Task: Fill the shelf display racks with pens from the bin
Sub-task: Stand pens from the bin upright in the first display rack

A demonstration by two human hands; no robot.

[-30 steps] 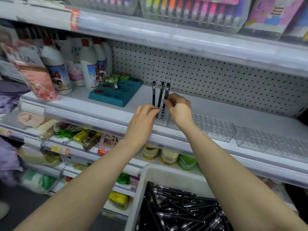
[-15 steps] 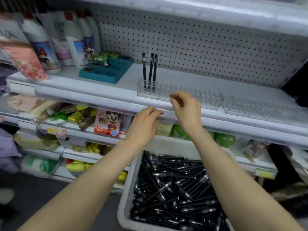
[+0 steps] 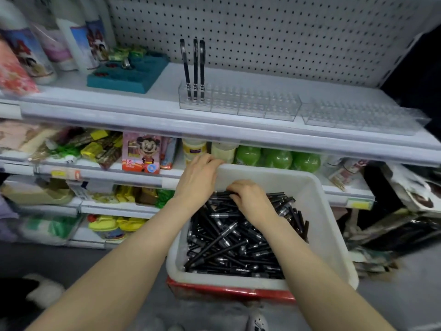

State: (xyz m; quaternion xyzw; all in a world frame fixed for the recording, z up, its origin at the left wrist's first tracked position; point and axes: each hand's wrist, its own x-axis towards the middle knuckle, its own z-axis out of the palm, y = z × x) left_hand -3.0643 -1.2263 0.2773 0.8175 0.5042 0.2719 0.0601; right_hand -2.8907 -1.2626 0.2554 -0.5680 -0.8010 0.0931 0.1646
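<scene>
Picking up was the step in hand: the right hand [image 3: 250, 199] lay on the black pens [image 3: 238, 244] in the white bin [image 3: 334, 223], fingers bent into the pile, though whether they had closed on a pen could not be told. The left hand [image 3: 198, 180] curled over the bin's far rim. The next move called for lifting pens to the clear rack [image 3: 238, 103] above both hands, beside the 3 standing pens [image 3: 195, 68].

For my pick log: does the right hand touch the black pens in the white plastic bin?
Touching. In the head view, the right hand curls its fingers onto the black pens in the white plastic bin.
</scene>
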